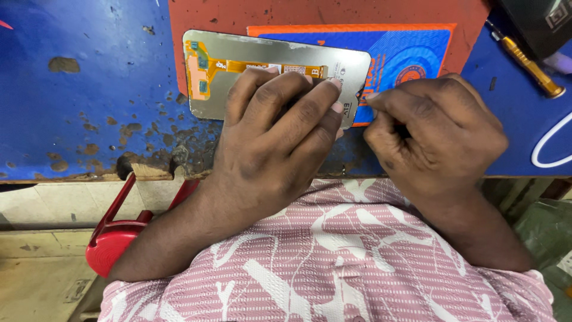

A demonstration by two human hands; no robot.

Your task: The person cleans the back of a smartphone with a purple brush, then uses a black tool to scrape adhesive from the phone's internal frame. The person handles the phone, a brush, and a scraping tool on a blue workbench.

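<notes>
Silver-backed, the phone display panel (pixel 238 89) lay face down at upper centre of the frame on a red mat (pixel 333 12), its orange flex cable (pixel 205 68) exposed. The left hand (pixel 274 137) pressed flat on it, fingers spread. The right hand (pixel 435 134) was curled shut at the panel's right edge, pinching something too small to identify. An orange-handled screwdriver (pixel 527 62) lay untouched at upper right.

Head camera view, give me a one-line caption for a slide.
Left hand presses a phone display panel flat on a red mat while the right hand pinches at its right edge.
</notes>
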